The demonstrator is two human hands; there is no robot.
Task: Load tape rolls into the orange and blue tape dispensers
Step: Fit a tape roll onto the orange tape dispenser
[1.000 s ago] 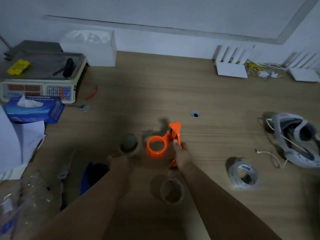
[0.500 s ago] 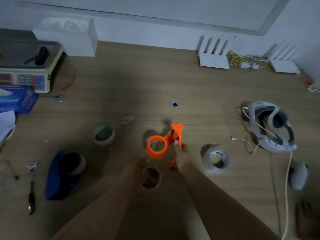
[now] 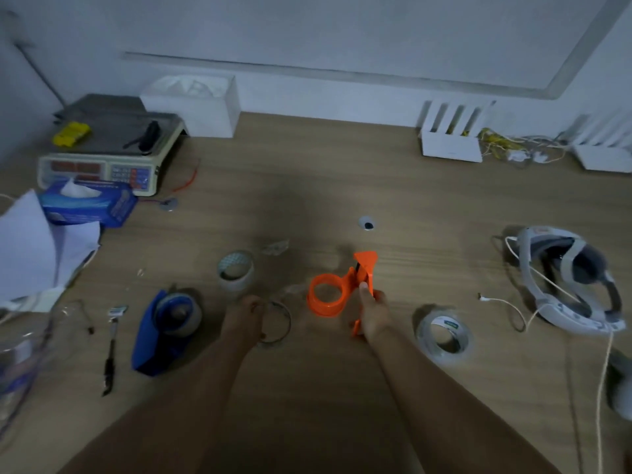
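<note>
Gripped in the right hand [image 3: 373, 314], the orange dispenser [image 3: 337, 291] sits just below the middle of the frame; fingers wrap its handle and the thumb presses on the neck. Its long axis runs from the handle end at the lower right of the hand up toward the flat blade end, which points to the top of the frame and leans slightly right. The empty round hub sticks out to the left of the neck, its opening facing up toward the camera.

To the left, the left hand [image 3: 244, 319] rests its fingers on a clear tape roll [image 3: 276, 321] lying flat on the wooden table [image 3: 307, 186]; whether the fingers actually pinch the roll cannot be told in the dim light.

At the lower left lies the blue dispenser [image 3: 166, 331], on its side with a roll already on its hub. A white tape roll [image 3: 236, 273] stands just above the left hand, and another clear tape roll [image 3: 444, 333] lies to the right of the right forearm. At the far right edge rests a grey and white headset [image 3: 564, 278] with a trailing cable.
</note>
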